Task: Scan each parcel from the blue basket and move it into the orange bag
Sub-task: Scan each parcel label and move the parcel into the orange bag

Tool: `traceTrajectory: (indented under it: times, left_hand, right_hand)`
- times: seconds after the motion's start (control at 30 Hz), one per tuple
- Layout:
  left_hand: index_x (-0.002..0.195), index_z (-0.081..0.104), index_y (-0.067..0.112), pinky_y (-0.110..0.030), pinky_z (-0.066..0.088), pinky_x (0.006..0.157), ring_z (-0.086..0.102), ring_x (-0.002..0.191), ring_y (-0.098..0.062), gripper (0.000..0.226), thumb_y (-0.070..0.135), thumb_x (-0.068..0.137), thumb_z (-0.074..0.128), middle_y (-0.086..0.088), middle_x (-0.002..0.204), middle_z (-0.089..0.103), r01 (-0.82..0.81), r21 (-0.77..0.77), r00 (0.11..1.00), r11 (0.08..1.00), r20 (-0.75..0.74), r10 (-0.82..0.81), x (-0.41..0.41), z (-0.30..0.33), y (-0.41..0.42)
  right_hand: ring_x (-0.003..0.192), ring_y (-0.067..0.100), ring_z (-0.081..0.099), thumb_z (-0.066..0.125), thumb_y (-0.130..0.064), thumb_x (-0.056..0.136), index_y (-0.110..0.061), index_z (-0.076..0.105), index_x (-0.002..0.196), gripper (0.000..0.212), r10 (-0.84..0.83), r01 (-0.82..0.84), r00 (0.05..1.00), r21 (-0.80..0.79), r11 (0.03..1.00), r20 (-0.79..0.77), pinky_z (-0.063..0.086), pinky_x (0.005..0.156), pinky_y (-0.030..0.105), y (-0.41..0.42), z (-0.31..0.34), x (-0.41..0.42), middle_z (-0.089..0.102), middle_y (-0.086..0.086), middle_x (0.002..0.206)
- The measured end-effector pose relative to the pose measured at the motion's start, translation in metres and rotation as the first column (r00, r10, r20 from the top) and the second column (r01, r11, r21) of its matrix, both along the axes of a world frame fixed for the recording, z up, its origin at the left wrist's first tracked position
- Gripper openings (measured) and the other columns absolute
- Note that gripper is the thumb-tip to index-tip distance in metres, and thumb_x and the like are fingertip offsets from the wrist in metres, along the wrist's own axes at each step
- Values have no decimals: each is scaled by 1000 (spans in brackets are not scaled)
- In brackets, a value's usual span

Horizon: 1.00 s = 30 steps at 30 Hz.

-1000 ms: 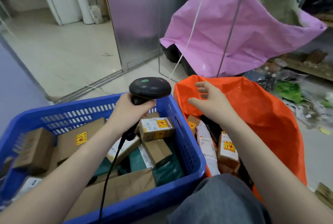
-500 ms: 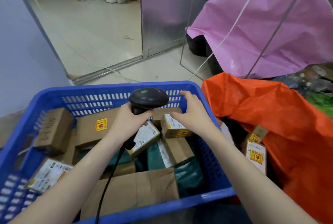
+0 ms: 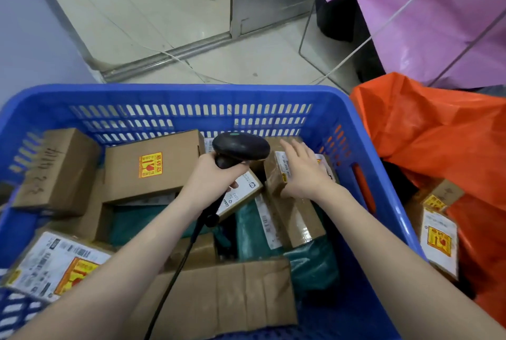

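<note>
The blue basket (image 3: 191, 96) fills the lower frame and holds several cardboard parcels and green mailers. My left hand (image 3: 210, 178) grips the handle of a black corded scanner (image 3: 241, 146) over the basket's middle. My right hand (image 3: 301, 172) lies with straight fingers on a small labelled box (image 3: 276, 175) near the basket's right wall. The orange bag (image 3: 438, 131) stands open to the right with two stickered parcels (image 3: 439, 241) inside.
A large brown box with a red-and-yellow fragile sticker (image 3: 150, 164) sits at the basket's back. A flat carton (image 3: 232, 293) lies at the front. A pink bag (image 3: 427, 11) on a wire frame hangs behind the orange bag. Tiled floor and a metal door lie beyond.
My right hand left the orange bag, crossed into the basket and came down on the small labelled box. The view swung left and down over the basket. The scanner stayed in my left hand.
</note>
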<state>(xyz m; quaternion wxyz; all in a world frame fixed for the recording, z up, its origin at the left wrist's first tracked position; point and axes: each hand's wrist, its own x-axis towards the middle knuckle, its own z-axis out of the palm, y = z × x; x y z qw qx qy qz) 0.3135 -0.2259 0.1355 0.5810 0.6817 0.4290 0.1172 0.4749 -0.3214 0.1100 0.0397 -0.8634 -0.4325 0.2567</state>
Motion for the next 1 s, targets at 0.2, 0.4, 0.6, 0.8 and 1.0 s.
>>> traceTrajectory:
  times: [0.2, 0.4, 0.6, 0.8, 1.0]
  left_hand:
    - [88, 68, 8, -18, 46, 53, 55, 51, -5, 9, 16, 84, 67, -5, 65, 60, -34, -100, 999, 994, -45, 30, 2, -31, 9]
    - [87, 68, 7, -26, 48, 62, 57, 51, -3, 11, 18, 84, 68, -7, 65, 61, -17, -91, 999, 996, -42, 13, 3, -33, 6]
    - [85, 64, 18, -22, 49, 60, 61, 57, 0, 5, 21, 84, 68, -3, 71, 64, 20, 1, 998, 1000, 58, -20, 1, 4, 0]
    - [86, 65, 15, -16, 45, 60, 58, 66, -7, 11, 22, 81, 71, 1, 73, 65, -50, 136, 991, 989, 134, 32, -6, 61, -11]
    - [92, 64, 26, -23, 46, 73, 61, 90, -6, 27, 36, 73, 79, 5, 95, 67, -141, 198, 977, 970, 183, 105, -27, 116, -34]
  right_hand:
    - [148, 21, -13, 61, -7, 81, -21, -12, 153, 103, 60, -54, 998, -160, 986, 31, 0, 115, 57, 5, -19, 20, -10, 2, 162]
    - [142, 27, 19, 72, -22, 76, -17, 13, 150, 95, 74, -65, 992, -86, 994, 101, 10, 115, 60, 5, -21, 20, 26, 8, 150]
    - [126, 33, 37, 80, -46, 66, -16, 25, 137, 94, -17, 15, 998, 38, 999, 62, 29, 109, 54, 6, 18, 3, 33, 11, 131]
    - [131, 34, 33, 70, -68, 63, -13, 26, 138, 104, -129, 112, 988, 180, 977, 87, 33, 101, 52, -1, 85, -31, 33, 11, 140]
    - [129, 32, 36, 67, -73, 57, -13, 34, 130, 100, -270, 246, 962, 308, 919, 37, 30, 103, 55, -27, 144, -69, 45, 7, 135]
